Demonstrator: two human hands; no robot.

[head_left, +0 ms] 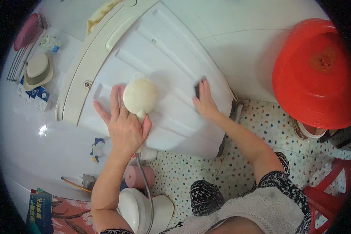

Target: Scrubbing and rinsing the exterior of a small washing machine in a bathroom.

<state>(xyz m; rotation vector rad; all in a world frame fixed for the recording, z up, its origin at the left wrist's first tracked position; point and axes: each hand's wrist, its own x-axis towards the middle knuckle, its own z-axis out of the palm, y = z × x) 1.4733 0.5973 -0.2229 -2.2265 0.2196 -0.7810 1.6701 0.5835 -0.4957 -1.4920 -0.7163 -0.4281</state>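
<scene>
A large white ribbed appliance panel (171,74) with a cream curved rim fills the middle. My left hand (124,126) grips a round cream shower head (140,96) by its handle, with the thumb along its right side and some fingers stretched out behind it. From the handle a grey hose (147,187) runs down. Against the right part of the panel, my right hand (206,102) presses a small dark pad (197,89). Most of the pad is hidden under the fingers, so I cannot tell its exact kind.
A red plastic basin (312,78) stands at the right above a white bucket (310,130), with a red stool (327,199) nearer me. A white toilet-like fixture (132,208) and a pink bin (138,177) sit lower left. A wire rack (21,58) hangs far left over the spotted floor (179,167).
</scene>
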